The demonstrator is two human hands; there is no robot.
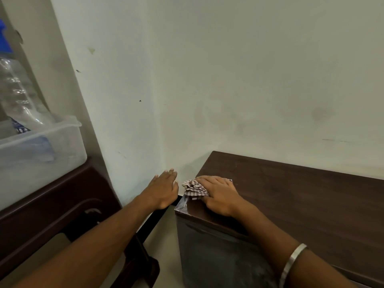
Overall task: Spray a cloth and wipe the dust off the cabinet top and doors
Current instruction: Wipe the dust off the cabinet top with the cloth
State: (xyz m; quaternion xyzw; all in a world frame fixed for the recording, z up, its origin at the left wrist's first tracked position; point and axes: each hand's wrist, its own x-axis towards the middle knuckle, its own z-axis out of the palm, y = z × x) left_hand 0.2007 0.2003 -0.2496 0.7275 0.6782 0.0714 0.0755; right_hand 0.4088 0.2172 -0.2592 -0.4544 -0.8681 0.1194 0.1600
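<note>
Pressing the half-hidden cloth (194,188) on the cabinet (311,196), right hand (220,194) flat.

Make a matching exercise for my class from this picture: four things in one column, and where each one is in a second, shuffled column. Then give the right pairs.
Things
1. checked cloth
2. clear bottle
3. left hand
4. metal bangle

Places
A. standing in the plastic tub at the left
B. on the right wrist
C. under the right hand on the cabinet top
D. in the gap beside the cabinet, fingers straight

Pairs: 1-C, 2-A, 3-D, 4-B
</note>
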